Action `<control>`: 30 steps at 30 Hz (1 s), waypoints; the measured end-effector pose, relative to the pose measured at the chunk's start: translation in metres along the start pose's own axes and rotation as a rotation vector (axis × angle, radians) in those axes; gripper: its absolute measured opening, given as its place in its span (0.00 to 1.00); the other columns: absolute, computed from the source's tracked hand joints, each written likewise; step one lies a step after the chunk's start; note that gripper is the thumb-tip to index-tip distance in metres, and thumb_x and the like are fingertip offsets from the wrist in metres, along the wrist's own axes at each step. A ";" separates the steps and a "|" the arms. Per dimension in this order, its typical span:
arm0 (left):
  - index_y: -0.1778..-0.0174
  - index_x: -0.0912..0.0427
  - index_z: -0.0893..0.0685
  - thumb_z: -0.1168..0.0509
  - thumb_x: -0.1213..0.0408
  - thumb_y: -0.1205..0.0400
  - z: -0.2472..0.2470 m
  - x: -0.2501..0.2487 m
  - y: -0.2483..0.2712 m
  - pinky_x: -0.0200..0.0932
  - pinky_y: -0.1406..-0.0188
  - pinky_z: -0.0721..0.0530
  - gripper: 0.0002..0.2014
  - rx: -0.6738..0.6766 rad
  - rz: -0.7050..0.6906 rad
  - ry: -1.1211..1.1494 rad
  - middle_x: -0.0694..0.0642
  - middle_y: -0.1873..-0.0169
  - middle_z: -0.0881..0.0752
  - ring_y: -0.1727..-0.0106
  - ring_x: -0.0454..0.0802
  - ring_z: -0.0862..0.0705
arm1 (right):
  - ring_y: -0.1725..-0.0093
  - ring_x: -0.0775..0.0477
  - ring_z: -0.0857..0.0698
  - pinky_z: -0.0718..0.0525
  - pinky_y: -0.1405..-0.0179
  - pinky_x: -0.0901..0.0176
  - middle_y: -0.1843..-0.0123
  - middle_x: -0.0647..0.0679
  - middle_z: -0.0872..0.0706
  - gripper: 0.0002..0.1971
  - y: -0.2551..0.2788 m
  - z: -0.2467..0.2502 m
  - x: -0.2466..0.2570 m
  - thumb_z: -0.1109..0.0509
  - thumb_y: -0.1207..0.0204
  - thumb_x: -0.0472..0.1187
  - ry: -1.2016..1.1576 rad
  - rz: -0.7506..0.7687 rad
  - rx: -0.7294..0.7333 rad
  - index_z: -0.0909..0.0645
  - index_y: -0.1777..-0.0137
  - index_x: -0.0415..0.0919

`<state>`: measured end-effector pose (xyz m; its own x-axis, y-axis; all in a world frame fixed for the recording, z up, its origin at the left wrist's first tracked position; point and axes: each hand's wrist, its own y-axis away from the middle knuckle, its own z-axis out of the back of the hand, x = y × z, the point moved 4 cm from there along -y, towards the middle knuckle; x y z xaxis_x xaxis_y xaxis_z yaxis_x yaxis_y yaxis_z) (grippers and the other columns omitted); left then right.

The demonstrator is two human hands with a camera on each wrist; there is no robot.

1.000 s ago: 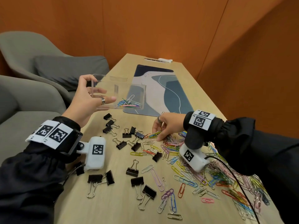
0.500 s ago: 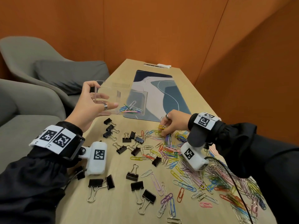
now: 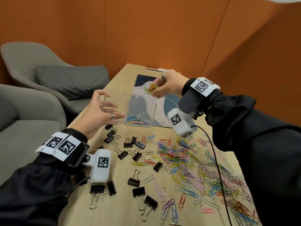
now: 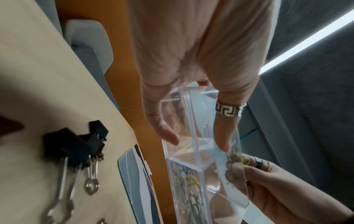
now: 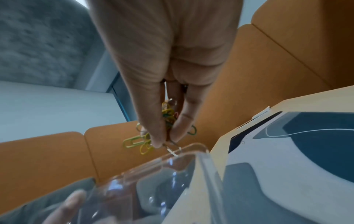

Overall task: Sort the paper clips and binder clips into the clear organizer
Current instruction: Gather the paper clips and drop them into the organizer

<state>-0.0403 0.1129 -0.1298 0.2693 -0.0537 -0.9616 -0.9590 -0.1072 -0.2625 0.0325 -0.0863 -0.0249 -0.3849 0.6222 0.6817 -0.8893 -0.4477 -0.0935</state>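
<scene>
Few paper clips point(image 3: 137, 119) are lying in the organizer point(image 3: 140, 110) I'm holding up off the bench point(image 3: 123, 207) in my left hand point(image 3: 97, 115). My right hand point(image 3: 166, 87) is pinching a bunch point(image 3: 152, 88) over it; most paper clips and all binder clips point(image 3: 138, 191) are remaining.

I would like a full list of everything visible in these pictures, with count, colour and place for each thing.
clear organizer: one, transparent, held above the table's left edge
paper clips in the organizer: several, mixed colours, right compartment
bunch of paper clips: a few, mostly yellow and green, above the organizer
loose paper clips: many, mixed colours, table's right half
binder clips: over ten, black, table's left half
table: one, light wood
desk mat: one, blue and grey, far end
armchairs: two, grey, left
left hand: holds the organizer
right hand: pinches the bunch
</scene>
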 end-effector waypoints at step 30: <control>0.44 0.50 0.36 0.26 0.76 0.34 -0.016 -0.017 0.004 0.42 0.63 0.11 0.32 -0.061 -0.074 0.083 0.56 0.53 0.20 0.53 0.52 0.17 | 0.22 0.39 0.33 0.33 0.25 0.50 0.19 0.39 0.36 0.29 0.029 -0.003 -0.124 0.53 0.13 0.53 0.521 -0.440 0.230 0.39 0.20 0.35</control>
<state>-0.0475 0.0973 -0.1135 0.3478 -0.1249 -0.9292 -0.9298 -0.1736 -0.3247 0.0533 -0.1746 -0.1148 -0.1215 0.9760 0.1805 -0.9365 -0.1730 0.3051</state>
